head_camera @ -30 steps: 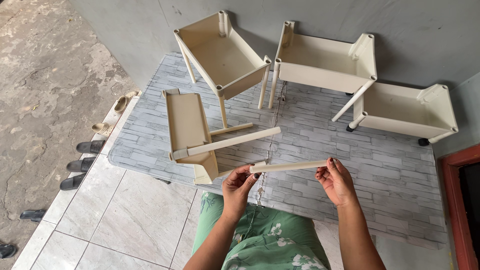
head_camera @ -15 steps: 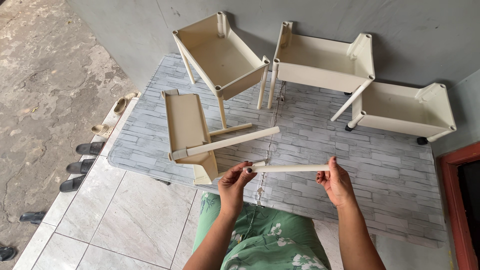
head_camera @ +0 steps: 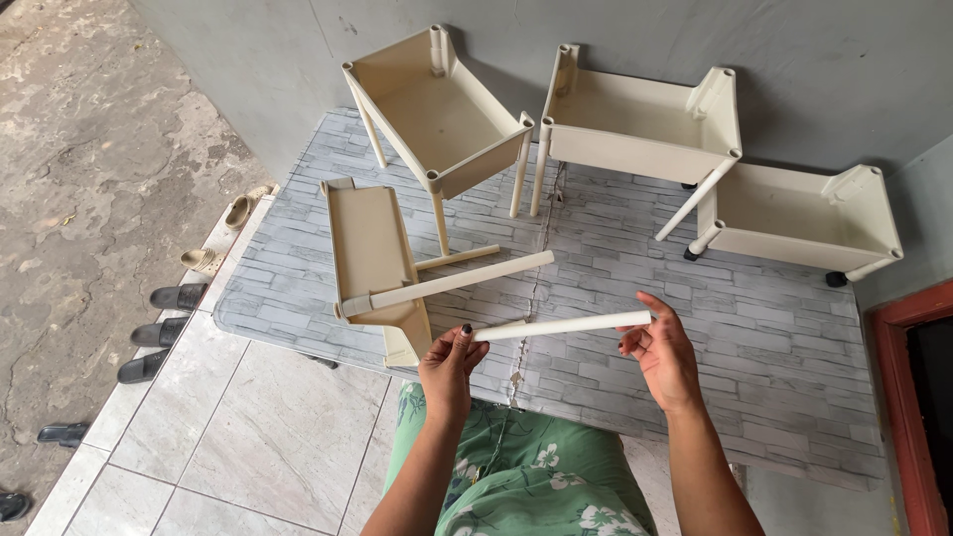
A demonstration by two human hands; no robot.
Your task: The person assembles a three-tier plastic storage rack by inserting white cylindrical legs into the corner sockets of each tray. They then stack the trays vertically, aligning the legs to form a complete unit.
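Two hands hold one cream tube level above a grey brick-patterned mat, seen from the head camera. The left hand pinches the tube's near end between fingertips and thumb. The right hand is mostly open, its fingers spread, with the tube's far end resting against the fingertips. Just beyond the tube, a second tube lies across a flat cream tray. Three deeper cream bins with legs stand or tilt along the grey wall. Sandals line the floor's edge at left.
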